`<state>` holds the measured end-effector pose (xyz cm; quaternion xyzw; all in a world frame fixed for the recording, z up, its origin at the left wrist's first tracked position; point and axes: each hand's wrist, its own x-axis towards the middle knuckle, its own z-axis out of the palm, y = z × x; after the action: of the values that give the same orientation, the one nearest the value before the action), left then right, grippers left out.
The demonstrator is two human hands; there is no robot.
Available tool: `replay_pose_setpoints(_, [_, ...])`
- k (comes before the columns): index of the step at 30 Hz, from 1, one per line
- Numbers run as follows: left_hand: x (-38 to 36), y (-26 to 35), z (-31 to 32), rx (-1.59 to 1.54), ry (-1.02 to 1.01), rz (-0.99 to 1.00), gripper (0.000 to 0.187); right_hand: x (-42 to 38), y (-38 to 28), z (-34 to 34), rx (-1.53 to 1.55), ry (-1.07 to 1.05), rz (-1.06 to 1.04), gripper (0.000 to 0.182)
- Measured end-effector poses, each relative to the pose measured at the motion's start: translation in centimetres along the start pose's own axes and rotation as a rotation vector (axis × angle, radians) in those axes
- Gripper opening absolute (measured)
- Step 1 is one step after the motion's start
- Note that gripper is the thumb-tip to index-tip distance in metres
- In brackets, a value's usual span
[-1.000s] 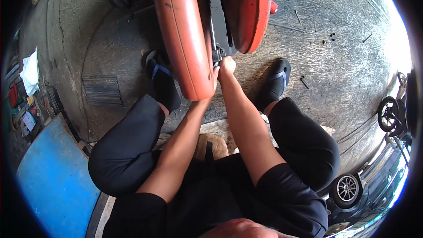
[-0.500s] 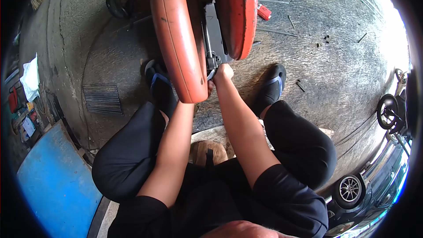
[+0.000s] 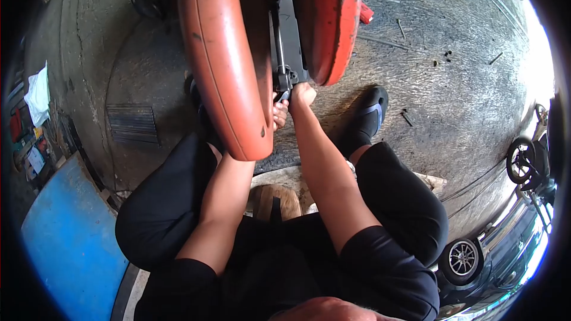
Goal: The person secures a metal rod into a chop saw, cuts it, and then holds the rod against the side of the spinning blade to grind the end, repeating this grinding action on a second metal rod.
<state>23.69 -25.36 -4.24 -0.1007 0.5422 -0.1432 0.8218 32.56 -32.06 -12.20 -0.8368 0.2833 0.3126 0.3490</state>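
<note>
Between the orange rounded housing [image 3: 225, 71] and the red rounded cover [image 3: 340, 24], I see the dark metal bracket [image 3: 290, 34]. At its lower end is the right hand [image 3: 304, 94], fingers folded; whether this grip has hold of the bracket, I cannot tell. The left hand [image 3: 279, 113], partly hidden by the housing, has bent fingers just beside a silver part [image 3: 285, 96]; how closed it is, I cannot judge.

We see our left hand [image 3: 279, 114] beside the orange cover [image 3: 223, 71]; right of that cover, our right hand [image 3: 304, 94] grips the gray metal bar [image 3: 289, 35].
</note>
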Motion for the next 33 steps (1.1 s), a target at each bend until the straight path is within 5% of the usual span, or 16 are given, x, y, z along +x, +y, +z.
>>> replay_pose_setpoints(2, [-0.3,-0.2,0.5,-0.001,-0.017,0.027,0.032,0.3,0.3,-0.1,-0.074,-0.009,-0.131,0.039])
replay_pose_setpoints(6, [-1.7,-1.7,1.7,-0.035,-0.027,0.154,0.030,0.0,-1.1,-0.7,-0.081,-0.037,0.017,0.035])
replay_pose_setpoints(8, [1.0,-2.0,-0.8,0.053,-0.011,0.367,0.038,-1.3,-2.2,-2.1,-0.120,-0.040,-0.051,0.035])
replay_pose_setpoints(12, [2.8,-2.5,-1.4,0.014,-0.036,0.131,0.025,-5.3,-2.1,-6.2,-0.186,0.026,-0.676,0.031])
replay_pose_setpoints(17, [7.7,-3.4,-1.0,-0.188,-0.106,0.264,0.023,-11.1,-5.9,-9.4,-0.570,-0.286,-0.694,0.066])
replay_pose_setpoints(24, [7.8,-1.2,0.1,-0.371,-0.340,0.305,0.023,-10.9,-6.7,-7.1,-0.783,-0.415,-0.658,0.065])
replay_pose_setpoints(27, [8.4,-1.0,0.5,-0.414,-0.381,0.314,0.024,-8.4,-5.4,-6.7,-0.451,-0.478,-0.648,0.054])
replay_pose_setpoints(33, [8.0,-1.8,1.5,-0.546,-0.423,0.311,0.029,-6.7,-6.0,-6.6,-0.536,-0.593,-0.701,0.032])
